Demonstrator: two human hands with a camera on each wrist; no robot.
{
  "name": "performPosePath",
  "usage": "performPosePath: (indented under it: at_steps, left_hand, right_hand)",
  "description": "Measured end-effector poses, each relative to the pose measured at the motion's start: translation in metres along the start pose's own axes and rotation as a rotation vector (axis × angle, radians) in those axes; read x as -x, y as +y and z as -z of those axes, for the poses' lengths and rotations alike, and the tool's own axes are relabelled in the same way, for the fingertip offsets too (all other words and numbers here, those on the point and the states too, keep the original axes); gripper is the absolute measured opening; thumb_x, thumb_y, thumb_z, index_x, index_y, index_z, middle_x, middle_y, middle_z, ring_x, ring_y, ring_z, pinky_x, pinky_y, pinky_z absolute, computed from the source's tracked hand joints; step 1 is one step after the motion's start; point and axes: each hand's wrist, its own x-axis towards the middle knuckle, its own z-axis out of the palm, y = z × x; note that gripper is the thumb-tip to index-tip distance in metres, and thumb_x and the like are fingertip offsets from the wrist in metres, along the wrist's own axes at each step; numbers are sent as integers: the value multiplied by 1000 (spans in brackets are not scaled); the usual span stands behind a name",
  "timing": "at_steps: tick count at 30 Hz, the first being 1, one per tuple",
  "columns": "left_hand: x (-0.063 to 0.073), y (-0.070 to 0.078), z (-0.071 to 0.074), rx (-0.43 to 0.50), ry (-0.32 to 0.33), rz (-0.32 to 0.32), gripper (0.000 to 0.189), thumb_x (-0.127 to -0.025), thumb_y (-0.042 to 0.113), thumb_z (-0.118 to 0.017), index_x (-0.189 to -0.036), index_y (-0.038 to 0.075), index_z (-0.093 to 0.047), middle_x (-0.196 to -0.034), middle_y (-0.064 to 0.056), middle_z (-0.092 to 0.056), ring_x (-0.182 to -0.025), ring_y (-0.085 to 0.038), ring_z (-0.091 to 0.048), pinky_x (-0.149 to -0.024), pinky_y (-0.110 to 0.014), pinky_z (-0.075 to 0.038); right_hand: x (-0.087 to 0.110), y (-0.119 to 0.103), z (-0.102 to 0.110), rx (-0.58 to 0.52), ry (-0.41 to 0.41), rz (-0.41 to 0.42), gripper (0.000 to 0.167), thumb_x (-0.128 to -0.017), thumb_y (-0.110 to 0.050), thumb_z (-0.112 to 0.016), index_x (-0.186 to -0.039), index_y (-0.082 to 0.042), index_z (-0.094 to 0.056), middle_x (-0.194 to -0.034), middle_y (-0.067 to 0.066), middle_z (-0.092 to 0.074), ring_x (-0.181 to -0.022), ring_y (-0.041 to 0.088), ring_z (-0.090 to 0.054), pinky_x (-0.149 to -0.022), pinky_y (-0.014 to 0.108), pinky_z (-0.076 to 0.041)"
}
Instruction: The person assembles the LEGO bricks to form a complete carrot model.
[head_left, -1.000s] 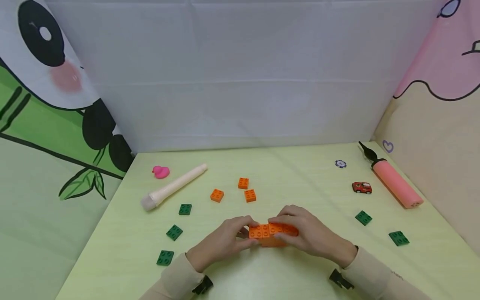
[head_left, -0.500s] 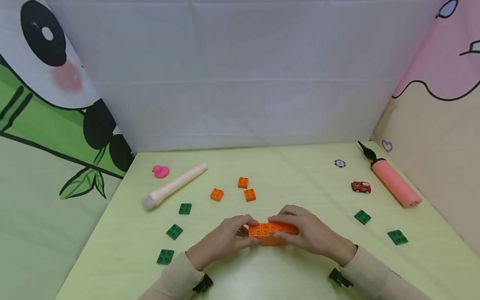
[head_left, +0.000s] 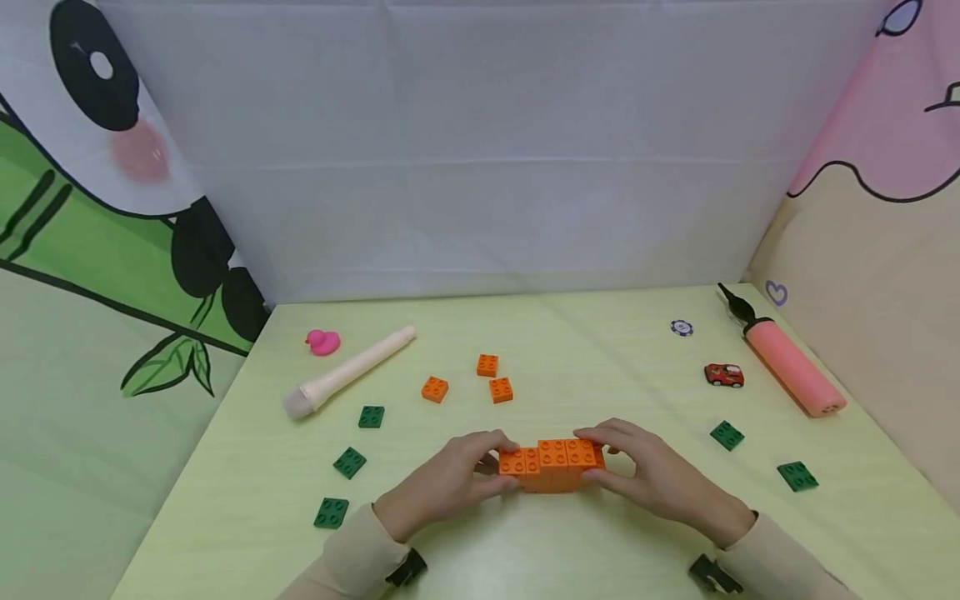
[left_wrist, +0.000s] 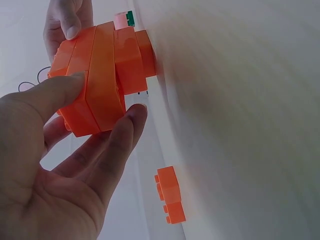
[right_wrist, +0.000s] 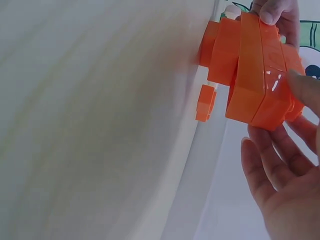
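Note:
A stack of joined orange toy bricks (head_left: 553, 477) stands near the front middle of the table, one part of its top higher than the rest. From the left, my left hand (head_left: 450, 482) grips the stack's end between thumb and fingers. My right hand (head_left: 660, 477) has its thumb and fingers around the opposite end. Both wrist views show the stack (left_wrist: 102, 77) layered, narrowing toward the table side. In the right wrist view, the right thumb (right_wrist: 306, 90) lies against the bricks, with several fingers below.
Loose orange bricks (head_left: 501, 390) lie beyond the hands. Green bricks (head_left: 349, 462) lie on both sides. Farther back are a pink rubber duck (head_left: 323, 342), a white tube-like stick (head_left: 352, 372), a red toy car (head_left: 723, 375), a poker chip (head_left: 682, 327) and a pink hand pump (head_left: 793, 367).
My right hand has shifted to the right along the stack, uncovering more of its raised studs. The left hand keeps its grip in the same place.

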Motion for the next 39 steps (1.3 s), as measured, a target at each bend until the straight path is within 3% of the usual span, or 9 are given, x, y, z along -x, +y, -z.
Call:
performPosePath:
  at_steps: [6, 10, 15, 18, 22, 25, 29, 33, 39]
  left_hand:
    - [0, 0, 0, -11, 1, -1, 30, -94, 30, -71, -121, 24, -61, -122, 6, -65, -99, -4, -64, -88, -25, -54]
    - [2, -1, 3, -44, 2, 8, 34, -94, 42, -68, -123, 27, -62, -120, 11, -64, -99, -2, -62, -89, -26, -53]
    - [-3, -5, 22, -124, 46, 65, 48, -95, 55, -59, -129, 21, -63, -122, 8, -65, -103, -7, -61, -93, -37, -52]
    - [-11, -12, 40, -253, 165, 139, 46, -97, 45, -62, -130, 13, -62, -122, -5, -66, -102, -18, -63, -89, -42, -53]
    - [-21, -26, 59, -453, 330, 324, 43, -94, 29, -70, -126, 2, -63, -111, -16, -66, -93, -28, -63, -82, -44, -54]
    - [-27, -35, 68, -496, 368, 446, 29, -93, 25, -69, -100, -3, -66, -84, -12, -61, -73, -24, -57, -64, -36, -50]
    - [-36, -46, 72, -463, 355, 542, 38, -93, 25, -67, -65, 8, -47, -61, 0, -32, -54, -15, -35, -49, -27, -28]
    - [-41, -53, 73, -481, 337, 574, 36, -92, 23, -68, -66, 10, -48, -59, 0, -35, -52, -15, -36, -46, -26, -29]
    - [-42, -56, 73, -466, 312, 545, 24, -90, 13, -67, -70, 6, -56, -60, -1, -40, -54, -16, -39, -50, -27, -31]
  right_hand:
    - [1, 4, 1, -8, -5, -6, 47, -94, -44, -66, -136, -25, -60, -120, -14, -62, -104, 6, -58, -84, 34, -56]
    - [1, 5, 1, -8, -11, 10, 46, -94, -42, -66, -135, -22, -61, -120, -13, -62, -104, 6, -58, -84, 31, -56]
    - [-1, 4, 3, -8, -26, 9, 47, -94, -42, -67, -135, -19, -62, -120, -12, -62, -103, 6, -58, -84, 31, -56]
    - [-1, 4, 4, -8, -19, 18, 47, -93, -41, -68, -134, -19, -62, -120, -12, -62, -103, 6, -58, -84, 32, -56]
    - [-2, 5, 3, -11, -9, 51, 46, -93, -37, -70, -135, -21, -62, -119, -12, -62, -103, 6, -58, -84, 32, -55]
    - [-2, 6, 2, -16, -7, 75, 45, -92, -35, -71, -135, -22, -61, -119, -12, -62, -104, 6, -59, -84, 32, -55]
    - [-3, 6, 1, -22, -9, 78, 44, -92, -36, -71, -134, -23, -62, -120, -12, -62, -104, 6, -58, -84, 32, -55]
    - [-3, 6, 1, -30, -18, 72, 44, -93, -37, -70, -134, -25, -61, -120, -12, -62, -104, 6, -58, -84, 33, -55]
    - [-2, 6, 3, -26, -14, 66, 43, -93, -37, -70, -134, -25, -62, -121, -12, -62, -104, 6, -58, -84, 33, -56]
